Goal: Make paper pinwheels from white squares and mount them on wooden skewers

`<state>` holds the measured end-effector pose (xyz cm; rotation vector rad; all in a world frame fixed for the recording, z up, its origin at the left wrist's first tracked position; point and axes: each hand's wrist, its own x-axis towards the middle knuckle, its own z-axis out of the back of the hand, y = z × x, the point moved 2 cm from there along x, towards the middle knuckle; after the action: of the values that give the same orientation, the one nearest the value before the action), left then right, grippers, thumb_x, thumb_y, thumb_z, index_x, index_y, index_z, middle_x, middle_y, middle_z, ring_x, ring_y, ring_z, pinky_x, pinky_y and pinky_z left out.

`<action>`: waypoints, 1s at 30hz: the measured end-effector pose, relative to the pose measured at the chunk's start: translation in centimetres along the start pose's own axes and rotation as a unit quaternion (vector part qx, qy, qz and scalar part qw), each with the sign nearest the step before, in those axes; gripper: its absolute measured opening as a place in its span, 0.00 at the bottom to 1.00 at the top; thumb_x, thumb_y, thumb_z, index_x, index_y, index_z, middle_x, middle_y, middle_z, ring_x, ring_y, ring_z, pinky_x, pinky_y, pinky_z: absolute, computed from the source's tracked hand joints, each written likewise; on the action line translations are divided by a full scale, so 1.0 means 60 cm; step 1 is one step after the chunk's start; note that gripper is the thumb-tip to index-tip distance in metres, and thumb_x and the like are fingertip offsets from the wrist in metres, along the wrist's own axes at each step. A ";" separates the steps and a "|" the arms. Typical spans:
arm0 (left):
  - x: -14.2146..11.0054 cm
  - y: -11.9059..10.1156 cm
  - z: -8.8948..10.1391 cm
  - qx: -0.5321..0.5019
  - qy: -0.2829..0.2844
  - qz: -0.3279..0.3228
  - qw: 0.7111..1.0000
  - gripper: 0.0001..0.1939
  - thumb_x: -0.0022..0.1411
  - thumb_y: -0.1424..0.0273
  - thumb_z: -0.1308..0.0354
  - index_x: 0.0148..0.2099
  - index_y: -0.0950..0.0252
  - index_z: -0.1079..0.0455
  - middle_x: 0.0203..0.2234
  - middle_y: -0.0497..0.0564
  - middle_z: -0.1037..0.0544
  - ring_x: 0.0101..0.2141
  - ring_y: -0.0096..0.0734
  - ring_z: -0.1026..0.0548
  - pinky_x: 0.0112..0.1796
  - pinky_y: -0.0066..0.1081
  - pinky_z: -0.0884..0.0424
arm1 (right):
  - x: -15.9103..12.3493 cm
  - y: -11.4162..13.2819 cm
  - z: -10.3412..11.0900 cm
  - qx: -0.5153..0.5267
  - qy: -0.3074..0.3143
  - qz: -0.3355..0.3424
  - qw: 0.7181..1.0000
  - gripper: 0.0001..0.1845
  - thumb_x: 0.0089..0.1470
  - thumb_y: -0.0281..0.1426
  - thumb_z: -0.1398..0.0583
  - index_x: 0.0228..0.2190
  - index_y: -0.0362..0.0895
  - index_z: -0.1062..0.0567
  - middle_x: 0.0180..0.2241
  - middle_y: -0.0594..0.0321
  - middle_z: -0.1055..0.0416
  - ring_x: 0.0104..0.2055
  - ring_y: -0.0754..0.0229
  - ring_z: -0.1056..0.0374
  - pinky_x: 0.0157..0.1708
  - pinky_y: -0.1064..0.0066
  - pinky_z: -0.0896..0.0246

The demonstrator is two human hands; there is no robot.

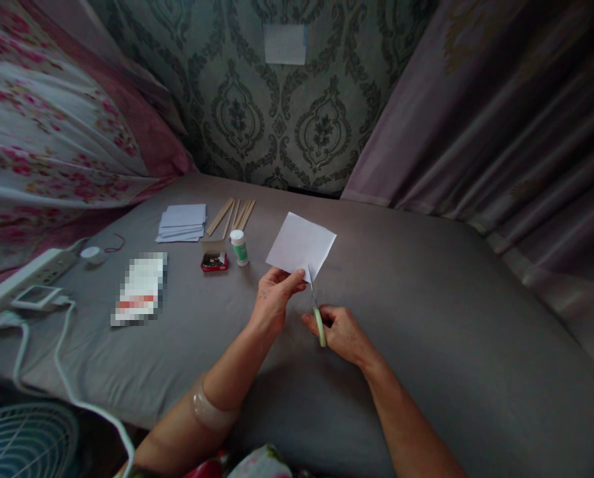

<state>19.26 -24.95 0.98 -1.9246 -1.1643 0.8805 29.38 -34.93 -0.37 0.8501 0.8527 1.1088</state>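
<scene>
A square sheet of white paper (300,242) is held up at its near corner by my left hand (275,292), thumb on top and fingers beneath. My right hand (344,334) grips a pair of scissors with pale green handles (319,327). The blades of the scissors point away from me and meet the paper's near edge, just right of my left thumb. How far the blades are parted is too small to tell. To the left of the paper stands a white bottle with a green label (239,248).
Beyond the bottle lie several wooden sticks (241,215) and a stack of white paper (181,222). Left of it sit a small red box (214,259) of metal bits and a blurred packet (140,289). A power strip (32,282) with cables and a fan (25,441) are at far left.
</scene>
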 end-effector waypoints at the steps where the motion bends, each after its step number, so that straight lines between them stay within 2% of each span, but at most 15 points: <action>1: -0.001 0.001 -0.001 0.001 0.003 0.004 1.000 0.15 0.39 0.69 0.30 0.31 0.68 0.27 0.23 0.47 0.25 0.23 0.22 0.29 0.28 0.24 0.32 | 0.000 0.000 0.001 0.002 -0.006 0.001 1.000 0.20 0.47 0.44 0.40 0.17 0.42 0.36 0.18 0.70 0.45 0.22 0.68 0.49 0.22 0.74 0.55; 8: -0.011 0.007 -0.009 0.012 0.027 0.020 0.999 0.14 0.40 0.68 0.30 0.31 0.68 0.27 0.23 0.48 0.24 0.23 0.22 0.29 0.29 0.25 0.32 | -0.001 0.006 0.007 0.021 -0.021 0.018 0.999 0.19 0.47 0.42 0.40 0.17 0.42 0.34 0.18 0.69 0.43 0.23 0.67 0.48 0.23 0.74 0.53; 30: -0.012 0.004 -0.011 0.000 0.015 0.026 1.000 0.14 0.39 0.69 0.30 0.30 0.69 0.27 0.21 0.47 0.26 0.22 0.22 0.30 0.28 0.24 0.33 | 0.001 0.003 0.007 0.012 -0.022 0.029 0.999 0.20 0.50 0.45 0.41 0.19 0.42 0.35 0.19 0.69 0.43 0.24 0.67 0.48 0.23 0.74 0.52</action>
<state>19.62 -25.84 1.25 -1.9705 -1.1003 0.8757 29.71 -34.88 -0.01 0.9210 0.8102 1.1283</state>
